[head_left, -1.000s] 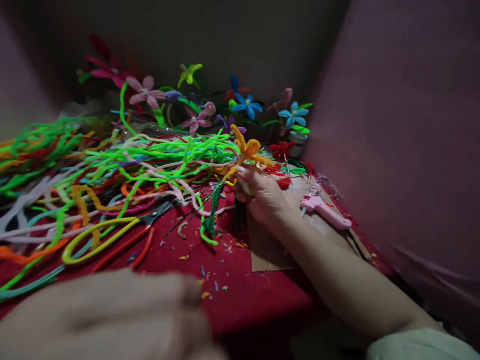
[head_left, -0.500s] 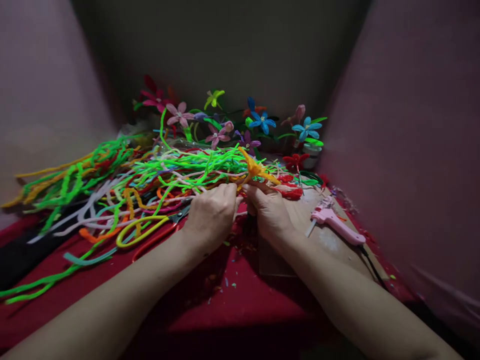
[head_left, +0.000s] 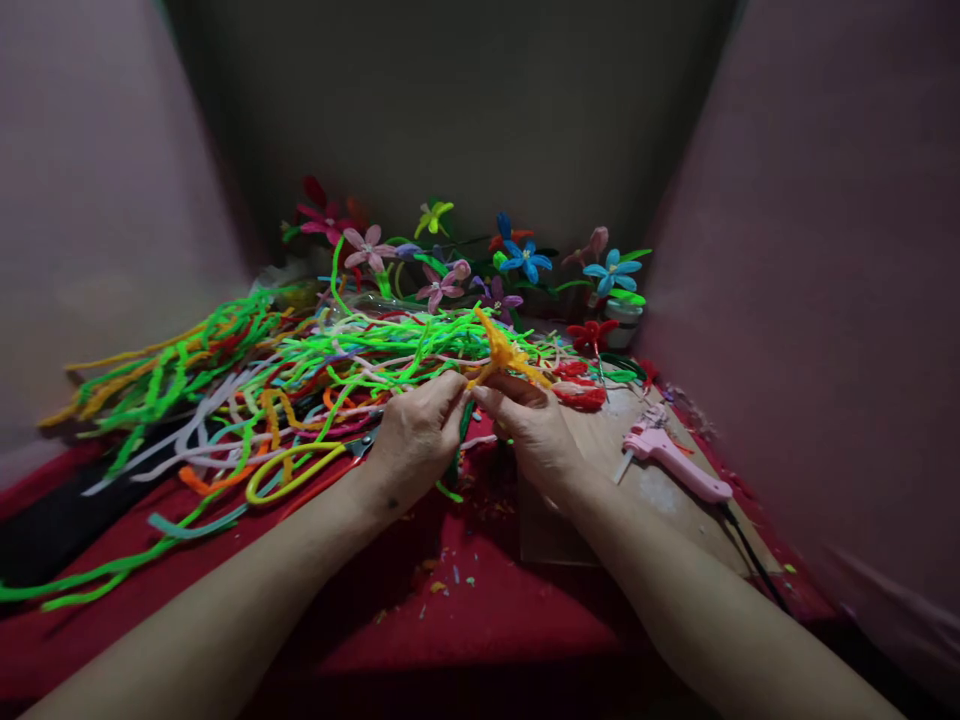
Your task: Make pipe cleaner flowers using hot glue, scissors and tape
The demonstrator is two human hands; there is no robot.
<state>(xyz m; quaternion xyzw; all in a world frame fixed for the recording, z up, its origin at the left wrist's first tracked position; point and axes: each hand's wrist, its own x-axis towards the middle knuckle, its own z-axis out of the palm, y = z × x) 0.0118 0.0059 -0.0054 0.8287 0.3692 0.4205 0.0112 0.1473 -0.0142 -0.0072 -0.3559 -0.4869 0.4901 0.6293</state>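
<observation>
An orange-yellow pipe cleaner flower (head_left: 505,352) is held up at the middle of the table, its pointed petals spreading above my fingers. My left hand (head_left: 426,418) is closed, pinching the lower part of the flower between thumb and forefinger. Opposite it, my right hand (head_left: 529,425) pinches the same base, with the fingertips of both hands almost meeting. Below the fingers a dark green strand (head_left: 463,432) hangs down; whether it joins the flower I cannot tell. Yellow-and-red-handled scissors (head_left: 296,470) lie left of my left hand.
Loose pipe cleaners (head_left: 360,345) heap across the left and middle. Finished flowers (head_left: 527,260) stand along the back. At right, a pink glue gun (head_left: 679,465) rests on a board (head_left: 660,515) beside a red flower (head_left: 592,335). Scraps dot the red cloth (head_left: 450,630).
My hands have turned slightly, and the dark green strand now shows below the fingers. The whole view has shifted a little. Both hands stay on the orange-yellow flower.
</observation>
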